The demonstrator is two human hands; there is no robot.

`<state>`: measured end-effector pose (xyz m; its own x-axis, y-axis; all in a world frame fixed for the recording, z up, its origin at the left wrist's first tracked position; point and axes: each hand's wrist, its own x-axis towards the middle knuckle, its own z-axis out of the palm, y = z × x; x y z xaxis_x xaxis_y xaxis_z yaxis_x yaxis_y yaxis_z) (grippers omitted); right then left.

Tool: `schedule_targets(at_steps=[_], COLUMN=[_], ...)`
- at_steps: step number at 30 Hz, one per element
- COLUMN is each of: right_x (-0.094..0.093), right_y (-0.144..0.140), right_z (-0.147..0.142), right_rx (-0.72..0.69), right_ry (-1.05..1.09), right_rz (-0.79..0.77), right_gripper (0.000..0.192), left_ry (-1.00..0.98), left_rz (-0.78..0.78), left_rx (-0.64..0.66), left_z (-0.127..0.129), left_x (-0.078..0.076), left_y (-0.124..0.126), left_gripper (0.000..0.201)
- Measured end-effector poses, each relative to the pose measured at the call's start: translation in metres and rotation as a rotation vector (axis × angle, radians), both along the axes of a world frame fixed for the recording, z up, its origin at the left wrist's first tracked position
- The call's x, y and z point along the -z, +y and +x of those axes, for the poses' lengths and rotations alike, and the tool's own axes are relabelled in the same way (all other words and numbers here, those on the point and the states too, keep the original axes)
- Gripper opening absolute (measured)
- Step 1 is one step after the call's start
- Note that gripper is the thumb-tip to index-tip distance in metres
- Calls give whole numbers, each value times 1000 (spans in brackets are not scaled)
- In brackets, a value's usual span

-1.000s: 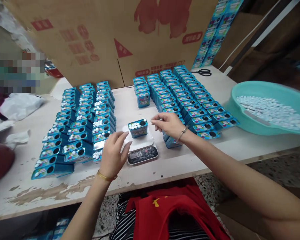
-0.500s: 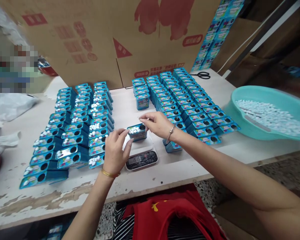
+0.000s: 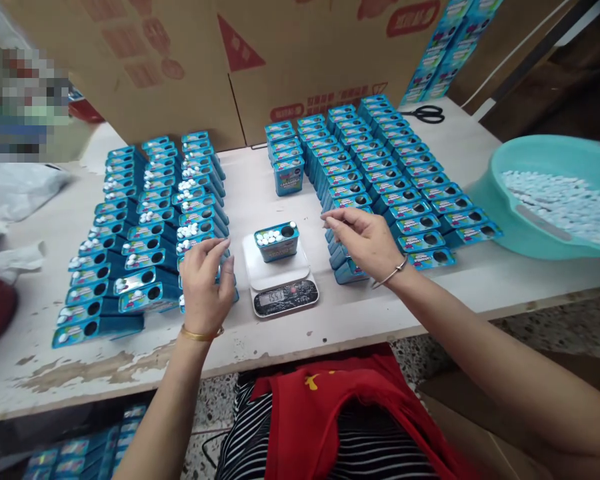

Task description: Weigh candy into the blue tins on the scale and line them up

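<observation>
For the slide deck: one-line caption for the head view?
Blue tin with white tablets on a small scale, left hand and right hand apart beside it, amid rows of tins.

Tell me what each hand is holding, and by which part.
Neither hand visibly holds anything: left hand and right hand flank the tin on the scale.

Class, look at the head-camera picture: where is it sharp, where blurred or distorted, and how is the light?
Head view: the blue tin on the scale is sharp, though the display is unreadable; the teal basin smears at the right edge; a pixelated patch sits upper left; table edges bow from the wide lens; light is soft, shadows faint.
</observation>
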<state>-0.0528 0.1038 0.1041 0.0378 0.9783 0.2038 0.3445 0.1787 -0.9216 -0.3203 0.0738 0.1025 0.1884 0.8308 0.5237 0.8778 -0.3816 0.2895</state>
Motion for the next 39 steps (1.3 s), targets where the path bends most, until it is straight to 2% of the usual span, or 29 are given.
schedule_targets(at_steps=[3, 6, 10, 14, 19, 25, 28, 33, 39], right_x=[6, 13, 23, 29, 28, 31, 33, 34, 39], right_y=[-2, -1, 1, -1, -3, -3, -4, -5, -8], right_z=[-4, -12, -24, -37, -50, -49, -48, -50, -52], right_rx=[-30, -93, -158, -190, -199, -153, -148, -155, -193], right_ry=[-142, -295, -460, -512, -471, -156, -82, -83, -66], right_rz=[158, 252, 277, 256, 259, 181, 164, 188, 168], right_gripper=[24, 31, 43, 45, 40, 40, 40, 43, 45], left_ry=[20, 48, 125, 202, 229, 251, 266, 264, 298], left_rz=[-13, -36, -95, -136, -127, -130, -126, -107, -96], left_rx=[13, 12, 33, 64, 102, 109, 121, 221, 204], left_z=[2, 6, 13, 21, 31, 56, 66, 61, 58], left_x=[1, 1, 2, 6, 10, 9, 7, 7, 14], left_y=[-1, -1, 1, 1, 3, 14, 22, 29, 24], left_gripper=[27, 30, 40, 48, 50, 46, 42, 43, 50])
